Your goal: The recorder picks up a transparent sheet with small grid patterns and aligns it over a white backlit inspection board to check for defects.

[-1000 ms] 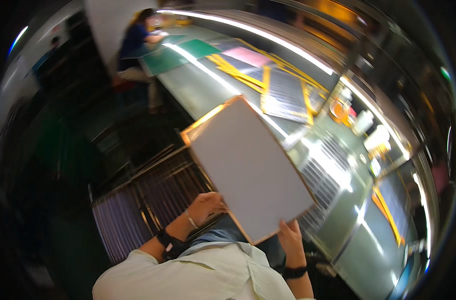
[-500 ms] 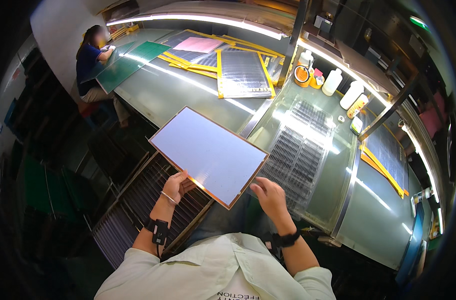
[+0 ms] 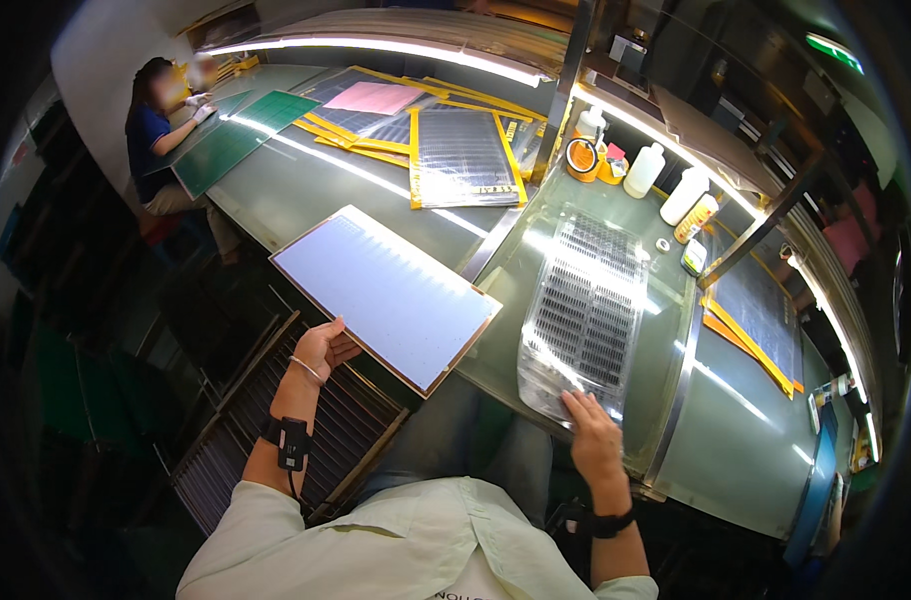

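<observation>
The table (image 3: 741, 450) bears a slotted film (image 3: 588, 310). Left of the film, the left hand (image 3: 324, 348) grips a white panel (image 3: 386, 300) by its edge; the right hand (image 3: 593, 430) touches the film's near end, whether pinching I cannot tell.

Bright strip lights (image 3: 376, 43) glare off the worktop (image 3: 306, 185).

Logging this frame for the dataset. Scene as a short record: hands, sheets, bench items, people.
left_hand: left hand gripping the long near edge of the white panel
panel_edge: copper-coloured
right_hand: right hand with fingers at the near end of the clear film; grip unclear
film: dark dashes in rows, on the bench
bench_far: yellow-edged sheets, pink sheet, green board
bench_right: white bottles, orange tape roll
left_below: dark slatted rack
people: seated co-worker, far left
</observation>
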`<state>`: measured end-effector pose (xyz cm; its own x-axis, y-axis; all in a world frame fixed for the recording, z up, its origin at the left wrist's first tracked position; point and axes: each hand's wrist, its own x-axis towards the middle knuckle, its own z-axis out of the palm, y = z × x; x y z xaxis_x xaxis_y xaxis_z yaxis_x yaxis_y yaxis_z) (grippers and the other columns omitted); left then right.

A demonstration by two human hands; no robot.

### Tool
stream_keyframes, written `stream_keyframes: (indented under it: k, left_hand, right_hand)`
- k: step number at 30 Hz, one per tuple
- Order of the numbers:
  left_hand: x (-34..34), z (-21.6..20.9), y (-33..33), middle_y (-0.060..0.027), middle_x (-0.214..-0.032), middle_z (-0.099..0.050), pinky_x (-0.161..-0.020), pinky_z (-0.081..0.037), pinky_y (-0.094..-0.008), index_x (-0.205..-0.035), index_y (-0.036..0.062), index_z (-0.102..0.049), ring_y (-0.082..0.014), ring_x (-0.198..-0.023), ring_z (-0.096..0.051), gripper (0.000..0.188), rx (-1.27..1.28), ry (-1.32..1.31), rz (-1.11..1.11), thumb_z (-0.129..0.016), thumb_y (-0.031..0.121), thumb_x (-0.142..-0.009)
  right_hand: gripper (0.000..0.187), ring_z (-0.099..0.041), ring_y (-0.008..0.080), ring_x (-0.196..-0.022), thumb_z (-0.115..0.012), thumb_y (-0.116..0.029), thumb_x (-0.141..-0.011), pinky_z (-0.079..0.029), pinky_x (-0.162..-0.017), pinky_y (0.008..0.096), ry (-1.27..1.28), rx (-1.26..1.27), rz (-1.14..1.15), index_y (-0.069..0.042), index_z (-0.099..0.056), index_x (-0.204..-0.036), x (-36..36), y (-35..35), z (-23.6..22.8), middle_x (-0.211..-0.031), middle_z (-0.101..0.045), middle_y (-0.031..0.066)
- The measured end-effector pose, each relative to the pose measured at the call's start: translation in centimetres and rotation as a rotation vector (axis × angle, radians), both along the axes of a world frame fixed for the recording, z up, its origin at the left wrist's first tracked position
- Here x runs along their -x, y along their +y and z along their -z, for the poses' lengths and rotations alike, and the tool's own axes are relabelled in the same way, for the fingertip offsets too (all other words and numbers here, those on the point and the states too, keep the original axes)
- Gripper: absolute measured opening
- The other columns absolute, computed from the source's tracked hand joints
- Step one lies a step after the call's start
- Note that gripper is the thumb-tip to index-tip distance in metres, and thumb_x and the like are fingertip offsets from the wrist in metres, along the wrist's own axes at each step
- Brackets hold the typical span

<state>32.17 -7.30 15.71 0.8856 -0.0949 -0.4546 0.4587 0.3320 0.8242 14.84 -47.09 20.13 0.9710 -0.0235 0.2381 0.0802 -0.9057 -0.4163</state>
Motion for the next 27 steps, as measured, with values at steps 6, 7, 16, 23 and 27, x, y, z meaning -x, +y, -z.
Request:
stream_keyframes:
  k: [6,7,16,23,27]
  left_hand:
    - [1.7,1.3,-3.4,-0.0133,-0.098,-0.066,-0.085,-0.05,-0.0394,-0.102,0.0001,-0.06,-0.0251,-0.093,-0.063,0.032,0.021,0.052,0.046,-0.049,0.029,-0.094]
    - [2.1,1.5,-4.1,-0.0132,-0.098,-0.066,-0.084,-0.05,-0.0392,-0.103,0.0004,-0.06,-0.0249,-0.093,-0.063,0.032,0.017,0.062,0.04,-0.049,0.029,-0.094]
    - [3.1,2.6,-6.1,-0.013,-0.094,-0.066,-0.076,-0.053,-0.036,-0.1,-0.0003,-0.06,-0.0234,-0.087,-0.065,0.034,-0.16,0.059,0.08,-0.046,0.03,-0.095]
    - [3.5,2.9,-6.7,-0.0144,-0.092,-0.066,-0.076,-0.052,-0.0362,-0.1,-0.0016,-0.061,-0.0241,-0.087,-0.065,0.036,-0.197,0.072,0.125,-0.046,0.032,-0.095]
    - [3.6,2.0,-6.4,-0.0144,-0.088,-0.067,-0.069,-0.054,-0.0328,-0.099,-0.0031,-0.06,-0.0235,-0.079,-0.067,0.043,-0.325,0.081,0.176,-0.048,0.038,-0.093]
  right_hand:
    - [0.03,-0.05,0.0363,-0.116,-0.051,-0.005,-0.084,-0.037,-0.1,0.0445,0.123,-0.001,0.029,-0.01,-0.063,-0.112,5.0,-5.4,-4.2,-0.12,-0.057,0.0141]
    - [0.03,-0.048,0.0359,-0.118,-0.051,-0.006,-0.084,-0.034,-0.102,0.0457,0.155,0.033,0.031,-0.011,-0.063,-0.111,5.8,-6.1,-4.0,-0.122,-0.057,0.0131]
    - [0.029,-0.04,0.0367,-0.124,-0.059,-0.011,-0.08,-0.027,-0.104,0.0523,0.255,0.057,0.033,-0.016,-0.065,-0.109,10.0,-9.3,-1.2,-0.13,-0.051,0.0101]
    - [0.036,-0.039,0.0363,-0.126,-0.065,-0.01,-0.073,-0.027,-0.105,0.0516,0.276,0.032,0.025,-0.016,-0.066,-0.109,11.1,-9.8,-1.5,-0.131,-0.05,0.0101]
    - [0.041,-0.038,0.0356,-0.127,-0.069,-0.009,-0.069,-0.026,-0.106,0.0506,0.279,0.017,0.017,-0.016,-0.066,-0.109,11.0,-9.5,-2.0,-0.132,-0.049,0.0101]
